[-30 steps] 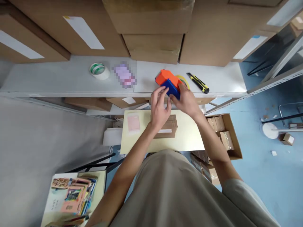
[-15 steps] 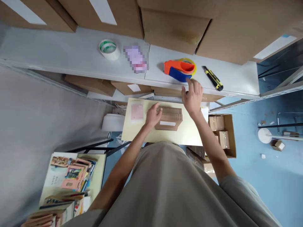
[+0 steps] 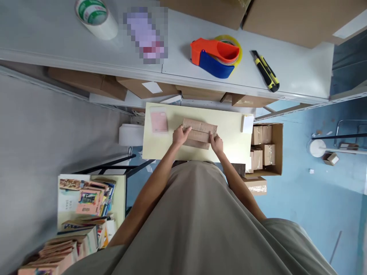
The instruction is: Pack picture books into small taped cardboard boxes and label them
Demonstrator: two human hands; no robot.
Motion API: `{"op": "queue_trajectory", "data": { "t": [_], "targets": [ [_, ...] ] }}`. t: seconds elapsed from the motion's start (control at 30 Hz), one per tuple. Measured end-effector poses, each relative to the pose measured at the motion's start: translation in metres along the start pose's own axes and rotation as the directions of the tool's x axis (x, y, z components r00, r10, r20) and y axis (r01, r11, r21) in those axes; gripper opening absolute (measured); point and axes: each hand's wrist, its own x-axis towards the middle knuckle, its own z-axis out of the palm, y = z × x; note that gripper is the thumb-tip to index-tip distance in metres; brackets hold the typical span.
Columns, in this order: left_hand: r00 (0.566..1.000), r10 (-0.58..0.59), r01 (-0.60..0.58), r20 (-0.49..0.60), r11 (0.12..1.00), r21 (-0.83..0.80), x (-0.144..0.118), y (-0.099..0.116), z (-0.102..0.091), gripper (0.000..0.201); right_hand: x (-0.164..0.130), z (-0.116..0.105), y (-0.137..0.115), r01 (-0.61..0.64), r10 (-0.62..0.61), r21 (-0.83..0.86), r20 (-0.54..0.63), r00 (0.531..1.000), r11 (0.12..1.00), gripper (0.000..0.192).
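Observation:
A brown cardboard box (image 3: 200, 130) is between my hands above the cream table (image 3: 232, 133), with a lengthwise seam across its visible face. My left hand (image 3: 181, 135) grips its left end, thumb lying on the cardboard. At the opposite end, my right hand (image 3: 216, 143) has its thumb on the near right corner; the fingers of both hands are partly hidden. On the shelf beyond lie an orange and blue tape dispenser (image 3: 213, 57) and a yellow and black utility knife (image 3: 266, 71), both untouched.
A roll of tape (image 3: 99, 23) and a blurred-out lilac item (image 3: 146, 34) share the grey shelf (image 3: 174, 57). On the table are a pink booklet (image 3: 159, 121) and white papers (image 3: 247, 124). An open carton (image 3: 278, 151) of small boxes stands right; books (image 3: 90, 202) are stacked lower left.
My right hand has come down from beside the tape dispenser to the box's right end. The box has been turned, its white label no longer showing. The view has tipped downward.

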Motion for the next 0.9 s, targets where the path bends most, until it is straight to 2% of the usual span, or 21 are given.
{"op": "queue_trajectory", "data": {
  "t": [0.07, 0.17, 0.23, 0.33, 0.43, 0.57, 0.67, 0.73, 0.8, 0.9],
  "targets": [
    [0.998, 0.06, -0.058, 0.023, 0.997, -0.057, 0.002, -0.011, -0.006, 0.031, 0.002, -0.006, 0.007, 0.052, -0.051, -0.013, 0.064, 0.997, 0.999, 0.079],
    [0.986, 0.149, -0.136, 0.072, 0.978, -0.161, 0.003, -0.024, -0.019, 0.036, 0.005, -0.019, 0.009, 0.153, -0.148, -0.025, 0.138, 0.979, 0.988, 0.083],
    [0.973, 0.223, -0.205, 0.053, 0.949, -0.239, -0.003, -0.032, -0.028, 0.038, 0.002, -0.03, 0.006, 0.274, -0.271, -0.026, 0.084, 0.959, 0.961, 0.083],
    [0.949, 0.303, -0.313, -0.087, 0.877, -0.363, -0.022, -0.044, -0.039, 0.042, -0.012, -0.045, 0.001, 0.435, -0.439, -0.063, -0.081, 0.895, 0.898, 0.072],
    [0.953, 0.251, -0.3, -0.168, 0.852, -0.43, -0.043, -0.057, -0.039, 0.052, -0.026, -0.049, 0.002, 0.496, -0.502, -0.083, -0.085, 0.861, 0.864, 0.057],
    [0.991, 0.087, -0.124, -0.098, 0.871, -0.475, -0.057, -0.078, -0.019, 0.045, -0.033, -0.031, 0.015, 0.476, -0.472, -0.076, 0.067, 0.879, 0.876, 0.055],
    [0.999, -0.052, 0.049, 0.007, 0.881, -0.471, -0.056, -0.095, -0.003, 0.034, -0.031, -0.014, 0.026, 0.395, -0.368, -0.102, 0.214, 0.905, 0.913, 0.058],
    [0.992, -0.111, 0.123, 0.054, 0.88, -0.459, -0.049, -0.103, 0.001, 0.029, -0.025, -0.01, 0.031, 0.333, -0.289, -0.121, 0.281, 0.915, 0.935, 0.055],
    [0.99, -0.128, 0.139, 0.056, 0.877, -0.46, -0.039, -0.108, -0.001, 0.031, -0.014, -0.01, 0.032, 0.265, -0.238, -0.083, 0.246, 0.94, 0.961, 0.049],
    [0.993, -0.117, 0.093, -0.02, 0.871, -0.482, -0.016, -0.102, -0.009, 0.047, 0.009, -0.013, 0.022, 0.142, -0.154, 0.106, 0.117, 0.981, 0.984, 0.05]
  ]
}}
